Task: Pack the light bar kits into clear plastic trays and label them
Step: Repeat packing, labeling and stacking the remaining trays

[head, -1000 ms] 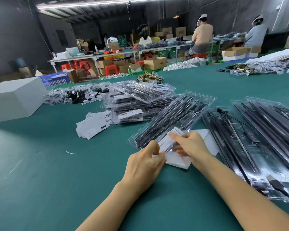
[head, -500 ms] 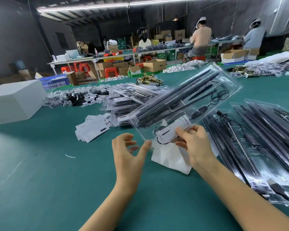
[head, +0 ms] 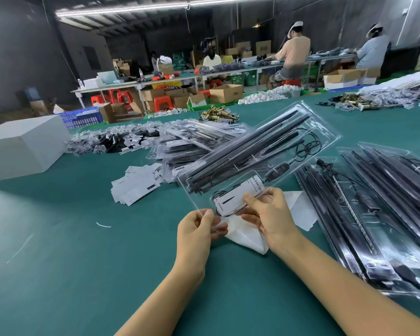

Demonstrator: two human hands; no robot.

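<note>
Our left hand (head: 199,230) now joins the right hand (head: 268,215), both pinching the raised tray (head: 260,156); it may flex and spill the bars (head: 247,147).

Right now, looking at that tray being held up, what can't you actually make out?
Head view only:
- White label: small print blurred; right hand covers its near edge.
- Left hand: fingertips seen only through the clear tray.
- White paper: partly under hands and tray.
- Right tray pile: cut by frame edge.
</note>
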